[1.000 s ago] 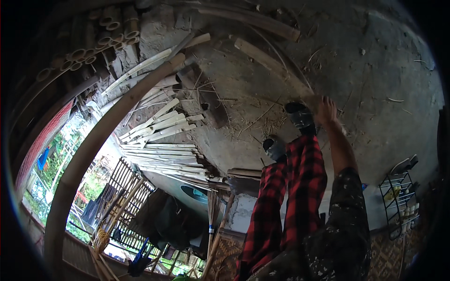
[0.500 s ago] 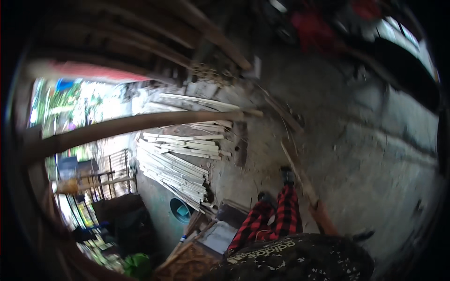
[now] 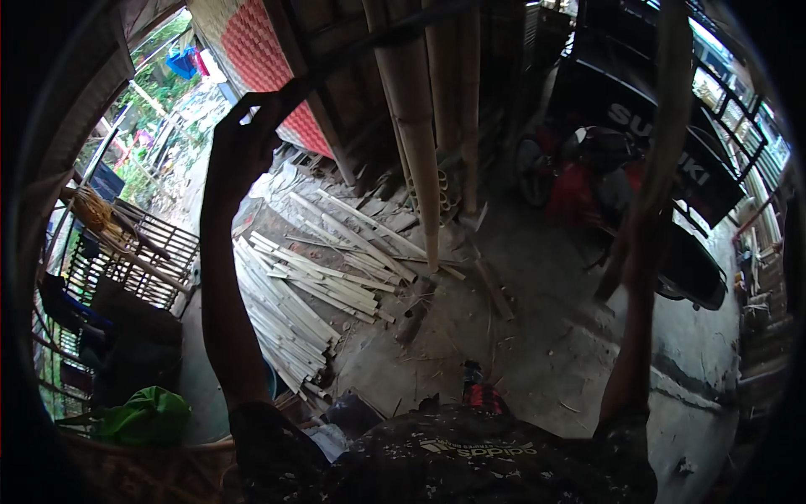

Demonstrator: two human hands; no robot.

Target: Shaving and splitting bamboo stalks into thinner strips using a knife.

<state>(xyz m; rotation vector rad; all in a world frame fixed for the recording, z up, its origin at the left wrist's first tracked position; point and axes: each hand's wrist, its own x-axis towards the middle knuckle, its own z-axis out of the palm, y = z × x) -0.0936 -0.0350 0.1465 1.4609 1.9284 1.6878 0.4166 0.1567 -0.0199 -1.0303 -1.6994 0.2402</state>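
Observation:
My left hand (image 3: pixel 248 139) is raised at the upper left, a dark silhouette with bent fingers. From it a long dark curved strip (image 3: pixel 361 46) runs to the top edge; its material is too dark to tell. On the right my raised right hand (image 3: pixel 645 239), blurred, is closed round a long wooden piece (image 3: pixel 667 109) that slants up past the top edge. Between my arms a bamboo pole (image 3: pixel 414 126) stands nearly upright, its lower end close to the pale split strips (image 3: pixel 290 315) spread on the floor.
A red and black motorcycle (image 3: pixel 600 181) is parked at the right. Short wooden pieces (image 3: pixel 494 286) lie on the concrete floor (image 3: pixel 537 378). At the left are a slatted bamboo rack (image 3: pixel 155 244) and a green bag-like bundle (image 3: pixel 147 416). A red-and-white woven panel (image 3: pixel 260 59) is at the back.
Both my arms have come up into view. The view has turned, bringing more of the motorcycle in. The bamboo pole that crossed sideways at the left now appears upright in the middle.

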